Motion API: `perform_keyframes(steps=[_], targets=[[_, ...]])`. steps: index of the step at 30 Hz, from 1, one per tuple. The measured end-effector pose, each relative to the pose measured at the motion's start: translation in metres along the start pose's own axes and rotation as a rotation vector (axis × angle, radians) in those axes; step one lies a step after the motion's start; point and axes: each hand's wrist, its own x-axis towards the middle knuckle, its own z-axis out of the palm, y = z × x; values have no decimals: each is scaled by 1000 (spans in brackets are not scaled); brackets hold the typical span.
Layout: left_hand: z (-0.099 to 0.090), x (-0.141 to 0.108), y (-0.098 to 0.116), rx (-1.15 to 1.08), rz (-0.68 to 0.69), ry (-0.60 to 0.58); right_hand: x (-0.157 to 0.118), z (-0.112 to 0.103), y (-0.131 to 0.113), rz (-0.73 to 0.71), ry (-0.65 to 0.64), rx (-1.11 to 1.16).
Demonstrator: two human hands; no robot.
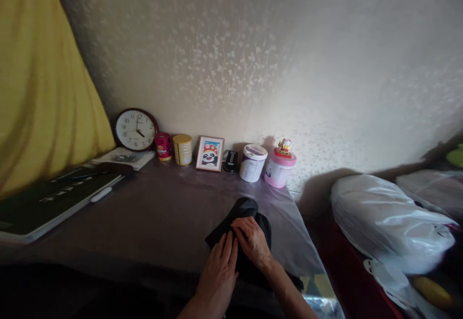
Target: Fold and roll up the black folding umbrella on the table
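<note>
A piece of black cloth (244, 208) lies bunched and partly folded near the front right of the table; its exact kind I cannot make out. My left hand (220, 271) rests flat on it with the fingers stretched out and close together. Just to the right, my right hand (253, 242) has its fingers bent inward and closed on the cloth, the fingertips near those of my left hand. Both hands and forearms cover much of the cloth's middle.
Along the wall stand a clock (135, 130), a red can (163, 147), a yellow-lidded can (183, 151), a framed panda picture (210, 154), a small black object (230, 161), a white tub (253, 164) and a pink tub (278, 170). A large dark-green book (54, 201) lies left. White plastic bags (387, 217) sit beyond the table's right edge.
</note>
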Motion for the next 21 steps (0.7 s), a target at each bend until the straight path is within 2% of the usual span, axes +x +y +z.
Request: perform_keyframes(steps=[5,10,14,16,18,21], targets=[[3,-2,1,18,-8,31,-12,2,24,23,37,-114],[4,-4,-1,15,4,-27,6,12,70,101,82,-171],[3,-4,-2,-5,-21,-116,18,6,93,249,100,-190],[1,-4,-2,-44,-22,-163,15,-2,87,289,177,-177],[-1,-5,-3,-78,-18,-182,6,-9,69,242,230,-123],[-3,-5,-4,-115,-35,-180,-9,-10,38,127,129,-21]])
